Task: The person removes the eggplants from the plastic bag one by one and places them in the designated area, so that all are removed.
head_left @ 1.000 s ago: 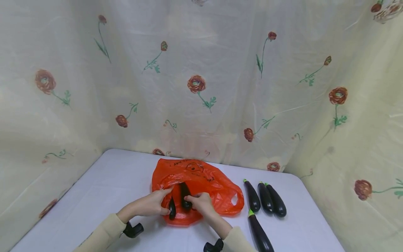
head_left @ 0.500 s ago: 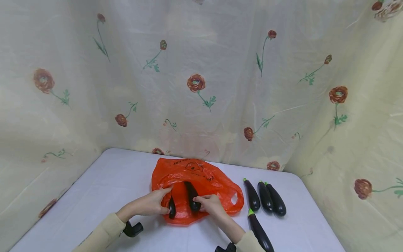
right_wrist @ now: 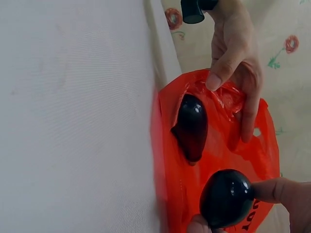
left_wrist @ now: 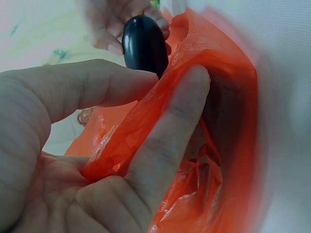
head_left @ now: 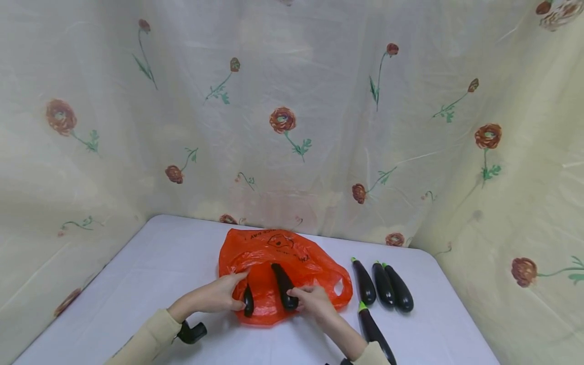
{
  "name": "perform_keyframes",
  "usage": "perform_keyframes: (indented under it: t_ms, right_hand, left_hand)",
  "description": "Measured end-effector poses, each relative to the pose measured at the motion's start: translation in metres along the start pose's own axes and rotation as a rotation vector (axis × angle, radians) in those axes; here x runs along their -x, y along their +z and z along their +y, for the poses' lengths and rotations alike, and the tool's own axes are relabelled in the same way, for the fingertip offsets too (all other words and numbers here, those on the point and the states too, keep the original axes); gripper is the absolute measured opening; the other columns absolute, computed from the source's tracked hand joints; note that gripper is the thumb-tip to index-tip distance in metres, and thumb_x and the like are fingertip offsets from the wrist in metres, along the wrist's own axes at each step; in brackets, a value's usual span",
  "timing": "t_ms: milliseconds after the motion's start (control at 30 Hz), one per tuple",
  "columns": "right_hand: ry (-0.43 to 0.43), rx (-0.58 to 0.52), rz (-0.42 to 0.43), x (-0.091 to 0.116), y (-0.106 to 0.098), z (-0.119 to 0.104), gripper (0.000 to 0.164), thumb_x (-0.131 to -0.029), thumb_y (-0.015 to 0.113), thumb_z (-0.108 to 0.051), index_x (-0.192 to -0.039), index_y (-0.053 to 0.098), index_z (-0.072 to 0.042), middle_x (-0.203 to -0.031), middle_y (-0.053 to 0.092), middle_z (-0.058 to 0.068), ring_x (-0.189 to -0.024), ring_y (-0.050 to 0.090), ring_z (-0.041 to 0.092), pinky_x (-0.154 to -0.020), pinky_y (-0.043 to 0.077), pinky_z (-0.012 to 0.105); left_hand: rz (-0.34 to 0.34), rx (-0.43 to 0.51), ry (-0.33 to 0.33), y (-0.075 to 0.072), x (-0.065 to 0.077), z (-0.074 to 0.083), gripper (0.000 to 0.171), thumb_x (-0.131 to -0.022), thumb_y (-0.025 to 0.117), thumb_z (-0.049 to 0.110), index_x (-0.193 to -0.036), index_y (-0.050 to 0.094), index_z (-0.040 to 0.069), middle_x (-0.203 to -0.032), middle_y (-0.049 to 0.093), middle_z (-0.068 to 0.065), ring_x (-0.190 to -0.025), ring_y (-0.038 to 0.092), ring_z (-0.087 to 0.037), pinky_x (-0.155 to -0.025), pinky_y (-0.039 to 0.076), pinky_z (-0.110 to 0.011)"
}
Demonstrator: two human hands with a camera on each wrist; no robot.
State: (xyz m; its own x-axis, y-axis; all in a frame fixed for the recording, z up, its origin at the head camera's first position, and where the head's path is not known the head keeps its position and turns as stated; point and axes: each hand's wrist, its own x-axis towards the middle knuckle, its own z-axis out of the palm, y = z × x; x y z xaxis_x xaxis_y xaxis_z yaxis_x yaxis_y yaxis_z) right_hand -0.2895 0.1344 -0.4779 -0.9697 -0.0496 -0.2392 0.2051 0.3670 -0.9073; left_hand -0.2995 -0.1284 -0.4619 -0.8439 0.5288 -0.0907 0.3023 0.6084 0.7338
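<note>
An orange-red plastic bag point(head_left: 315, 279) with black print lies on the table, its mouth facing me. My left hand point(head_left: 221, 295) holds the edge of that mouth at the left, the film between thumb and fingers in the left wrist view. One dark eggplant point(right_wrist: 192, 119) lies inside the bag beside this hand. With thumb and fingers my right hand point(head_left: 315, 301) grips the rounded end of a second eggplant point(head_left: 284, 286), which slants across the bag's opening, its narrow end toward the inside.
Right of the bag, three eggplants point(head_left: 364, 281) with green stem ends lie side by side. Another eggplant point(head_left: 376, 332) lies nearer, partly behind my right forearm. The white table point(head_left: 182, 243) meets a flower-printed curtain point(head_left: 328, 152) at the back and sides.
My right hand has moved right and slightly toward me, drawing the gripped eggplant along and outward across the bag's mouth. The left hand has stayed at the bag's edge.
</note>
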Motion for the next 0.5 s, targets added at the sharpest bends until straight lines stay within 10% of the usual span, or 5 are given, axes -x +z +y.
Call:
perform_keyframes:
  t_ms: [500]
  right_hand:
    - [0.030,0.054,-0.024,0.019,-0.016,-0.001,0.035,-0.083,0.071,-0.031,-0.102,0.073,-0.001,-0.087,0.068,0.004,-0.078,0.058,0.016,-0.075,0.056,0.030]
  left_hand:
    - [-0.001,-0.013,0.023,0.000,-0.001,-0.002,0.081,-0.080,0.073,0.015,-0.145,0.032,-0.010,-0.140,0.050,-0.020,-0.105,0.050,-0.023,-0.091,0.052,-0.043]
